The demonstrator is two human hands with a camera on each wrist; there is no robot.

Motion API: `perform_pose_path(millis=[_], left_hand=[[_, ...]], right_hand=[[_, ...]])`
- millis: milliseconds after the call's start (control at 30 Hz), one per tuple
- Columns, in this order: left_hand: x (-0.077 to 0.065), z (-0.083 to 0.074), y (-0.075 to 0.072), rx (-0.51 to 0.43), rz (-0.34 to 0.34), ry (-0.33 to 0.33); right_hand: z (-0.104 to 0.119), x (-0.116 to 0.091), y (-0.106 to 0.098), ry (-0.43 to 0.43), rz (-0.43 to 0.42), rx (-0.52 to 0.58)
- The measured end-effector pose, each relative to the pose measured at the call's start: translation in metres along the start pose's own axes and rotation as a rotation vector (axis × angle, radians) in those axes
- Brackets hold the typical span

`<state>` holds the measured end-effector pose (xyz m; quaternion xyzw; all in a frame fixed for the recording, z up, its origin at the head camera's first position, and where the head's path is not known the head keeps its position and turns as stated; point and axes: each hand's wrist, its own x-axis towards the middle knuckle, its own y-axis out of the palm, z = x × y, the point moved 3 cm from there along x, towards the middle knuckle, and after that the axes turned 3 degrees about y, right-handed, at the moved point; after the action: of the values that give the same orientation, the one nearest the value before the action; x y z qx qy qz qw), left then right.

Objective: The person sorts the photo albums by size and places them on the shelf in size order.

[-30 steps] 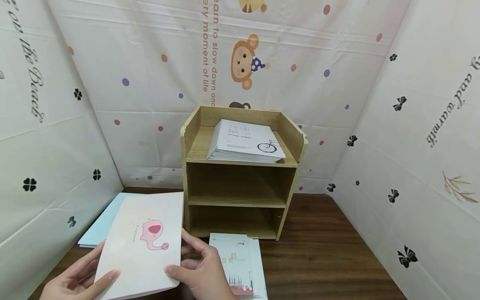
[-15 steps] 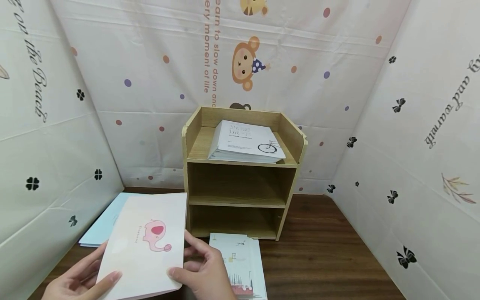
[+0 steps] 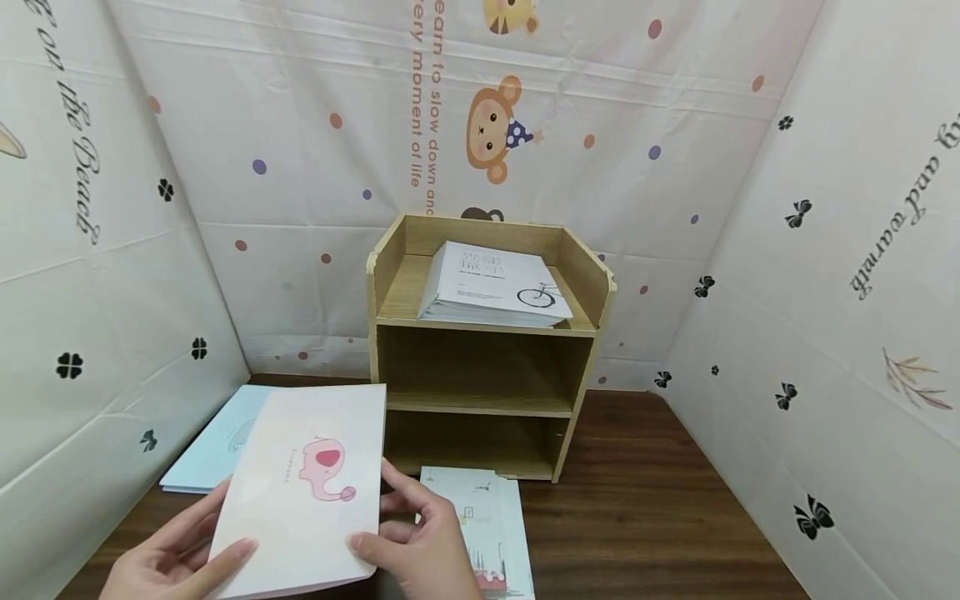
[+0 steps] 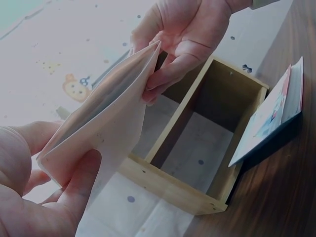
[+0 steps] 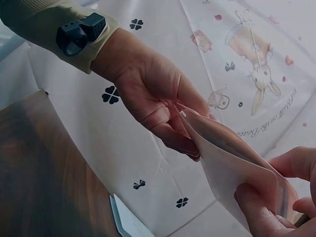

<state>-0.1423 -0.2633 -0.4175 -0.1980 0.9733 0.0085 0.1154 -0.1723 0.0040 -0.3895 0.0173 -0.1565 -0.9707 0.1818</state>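
Note:
A white notebook (image 3: 300, 533) with a pink elephant on its cover is held up by both hands at the lower left of the head view. My left hand (image 3: 180, 554) pinches its lower left side, thumb on the cover and fingers behind. At the right edge my right hand (image 3: 423, 537) grips it the same way. Seen from the left wrist, the notebook (image 4: 118, 116) gapes a little between its covers along one edge. A light blue notebook (image 3: 202, 454) lies behind it on the table, partly covered. Several pale booklets (image 3: 480, 508) lie beside my right hand, which hides part of them.
A wooden three-level shelf (image 3: 480, 411) stands at the centre back. On its top level rests a stack of white books (image 3: 495, 283) with a bicycle print. Printed cloth walls (image 3: 300, 275) enclose the dark wooden table (image 3: 637, 500) at the back and sides.
The elephant notebook and both hands have shifted a little to the right, showing more of the blue notebook behind. Both hands keep their hold, and the shelf's contents look the same.

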Motion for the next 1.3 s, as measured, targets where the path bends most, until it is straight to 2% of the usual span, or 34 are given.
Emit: perform_pose_path(millis=[200,300,400,600,700,833,1167,1300], left_hand=[[-0.003,0.0,0.006,-0.023,0.018,0.083],[-0.004,-0.002,0.009,0.015,0.014,0.113],[-0.004,-0.005,0.013,0.089,0.001,0.111],[-0.005,-0.01,0.019,0.183,0.053,0.11],[-0.006,-0.011,0.022,0.164,0.067,0.123],[-0.007,-0.011,0.027,0.15,0.073,0.175],[-0.009,-0.013,0.039,0.211,0.091,0.219],[-0.01,-0.014,0.044,0.197,0.112,0.246]], right_hand=[[0.003,-0.002,-0.003,0.005,-0.013,-0.008],[0.005,-0.002,-0.006,0.021,-0.023,-0.021],[0.006,-0.002,-0.009,0.03,-0.026,-0.029],[0.011,-0.004,-0.014,0.022,-0.024,-0.047],[0.013,-0.004,-0.017,0.016,-0.029,-0.052],[0.014,-0.005,-0.021,0.001,-0.024,-0.035],[0.017,-0.007,-0.032,-0.011,-0.025,-0.045],[0.019,-0.008,-0.036,-0.009,-0.022,-0.067]])
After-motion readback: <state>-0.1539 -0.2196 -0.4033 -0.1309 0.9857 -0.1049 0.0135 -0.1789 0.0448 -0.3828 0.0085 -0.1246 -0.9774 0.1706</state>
